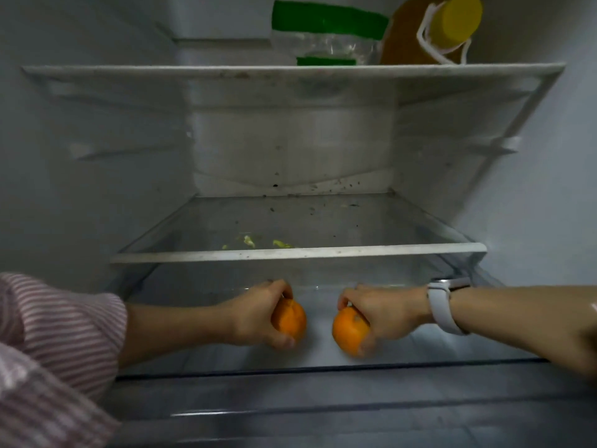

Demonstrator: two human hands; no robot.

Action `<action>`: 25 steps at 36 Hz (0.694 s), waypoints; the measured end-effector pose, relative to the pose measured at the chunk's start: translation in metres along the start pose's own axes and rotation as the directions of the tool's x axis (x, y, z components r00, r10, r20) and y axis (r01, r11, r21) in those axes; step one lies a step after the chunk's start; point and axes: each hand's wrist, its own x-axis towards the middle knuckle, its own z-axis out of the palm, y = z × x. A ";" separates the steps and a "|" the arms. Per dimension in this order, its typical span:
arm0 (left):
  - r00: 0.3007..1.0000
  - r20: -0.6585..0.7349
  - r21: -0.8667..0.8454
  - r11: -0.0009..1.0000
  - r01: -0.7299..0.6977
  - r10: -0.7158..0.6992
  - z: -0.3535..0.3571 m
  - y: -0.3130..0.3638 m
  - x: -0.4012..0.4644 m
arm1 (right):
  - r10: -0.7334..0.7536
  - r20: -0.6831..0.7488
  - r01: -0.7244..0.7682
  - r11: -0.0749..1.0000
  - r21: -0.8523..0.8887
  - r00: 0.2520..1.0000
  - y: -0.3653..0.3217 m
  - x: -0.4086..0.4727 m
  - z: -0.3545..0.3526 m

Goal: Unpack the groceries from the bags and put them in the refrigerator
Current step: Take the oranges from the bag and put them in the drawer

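While both arms reach into the open fridge (pixel 97 156), each hand has one fruit in its grasp. The left hand (pixel 258 313) has its fingers and thumb curled around the left orange (pixel 289 319), with the fingers over the top and the thumb under the near side. The right hand (pixel 386 313) grips the right orange (pixel 349 333) in the same way, fingers on the far top and thumb at the near bottom. The two oranges are near each other but apart, low in the bottom compartment, below the lower shelf (pixel 297 253); I cannot tell if they touch the floor of this compartment. On the right wrist there is a white watch (pixel 444 305), and the left arm has a striped sleeve (pixel 58 334) pushed up. Some small green scraps (pixel 255 242) lie on the lower shelf, near its front edge. On the upper shelf (pixel 290 72), at the far right, stands a bottle (pixel 433 30) with a yellow cap, and just left of it a clear bag (pixel 326 37) with green bands
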 end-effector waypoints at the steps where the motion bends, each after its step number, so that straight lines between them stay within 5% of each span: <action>1: 1.000 0.008 -0.004 1.000 -0.002 0.002 0.004 0.000 -0.001 | 0.007 0.012 -0.007 1.000 0.005 1.000 0.001 -0.001 0.001; 10: 0.996 0.084 0.053 0.999 0.012 -0.016 -0.007 0.009 -0.003 | 0.067 0.103 -0.069 0.997 0.020 0.992 -0.011 -0.011 -0.014; 16: 0.973 0.101 0.281 0.933 -0.226 0.205 -0.044 0.029 -0.016 | 0.135 0.249 -0.170 0.978 0.124 0.959 -0.028 -0.035 -0.040; 20: 0.958 0.045 0.467 0.841 -0.272 0.285 -0.068 0.046 -0.031 | 0.135 0.136 -0.154 0.979 0.134 0.981 -0.051 -0.059 -0.056; 25: 0.953 -0.203 0.618 0.784 -0.052 0.224 -0.091 0.065 -0.066 | 0.091 -0.271 -0.097 0.995 -0.010 0.958 -0.079 -0.096 -0.068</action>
